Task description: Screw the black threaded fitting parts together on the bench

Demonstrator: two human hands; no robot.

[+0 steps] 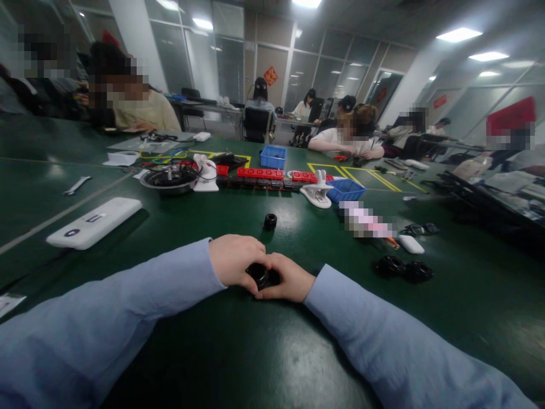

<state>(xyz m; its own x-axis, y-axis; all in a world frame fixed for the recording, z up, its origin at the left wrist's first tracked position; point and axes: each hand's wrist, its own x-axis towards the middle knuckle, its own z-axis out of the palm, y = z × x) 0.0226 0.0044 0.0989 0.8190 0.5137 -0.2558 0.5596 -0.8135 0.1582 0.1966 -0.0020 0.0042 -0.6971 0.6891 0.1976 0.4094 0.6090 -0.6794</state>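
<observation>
Leftmost on the green table (272, 363) lies a long white device (96, 222), and farther back a metal bowl (149, 186) of dark cables stands beside a white clip stand (206, 175). Next comes the left hand (238, 259), its fingers and thumb curled around the left side of a black round piece (259, 277). This piece sits between the two hands, its dark opening showing; whether it rests on the table or is slightly raised, I cannot tell. Just beyond it stands a small black part (270, 221), touched by neither hand. The right hand (289, 278) closes on the piece's other side, fingers meeting those of the left. Farther right are a white clip (317, 191), a blue tray (348, 192), and, near a white case (411, 244), two black parts (390, 264) side by side. Work on the held piece seems under way and unfinished; whether the loose parts are done or waiting is unclear.
</observation>
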